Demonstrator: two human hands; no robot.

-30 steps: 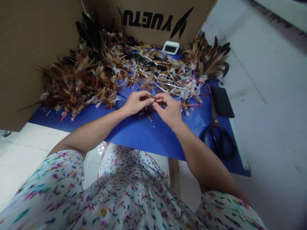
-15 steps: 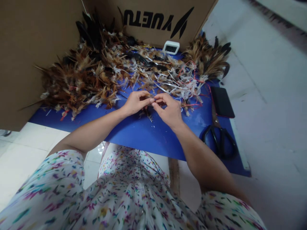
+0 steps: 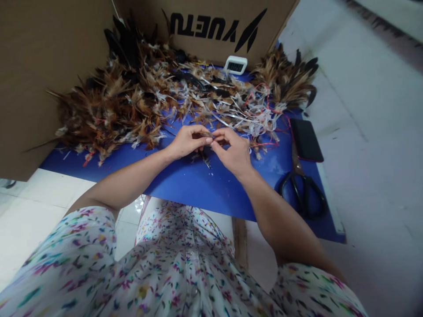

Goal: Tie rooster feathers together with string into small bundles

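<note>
Just above the front part of the blue tabletop, my left hand (image 3: 187, 141) pinches a small brownish feather (image 3: 206, 134), mostly hidden by the fingers. My right hand (image 3: 233, 152) is closed too, thumb and index finger pressed together at the left fingertips; what lies in that pinch is too small to make out. A dark feather tuft (image 3: 205, 159) shows below the hands. Beyond them spreads a heap of brown feathers (image 3: 122, 97), with white ribbon strips (image 3: 261, 119) and red string beside my right hand.
A cardboard box (image 3: 205, 39) walls the back and left. A small white digital clock (image 3: 235, 65) stands before it. At right lie a bundle of brown-black feathers (image 3: 291, 79), a black phone (image 3: 306, 140) and black-handled scissors (image 3: 302, 193) near the edge of the blue tabletop (image 3: 211, 193).
Both hands stay in nearly the same place, with only slight finger movement at the pinch. A bit more of the brownish feather shows between the left fingers.
</note>
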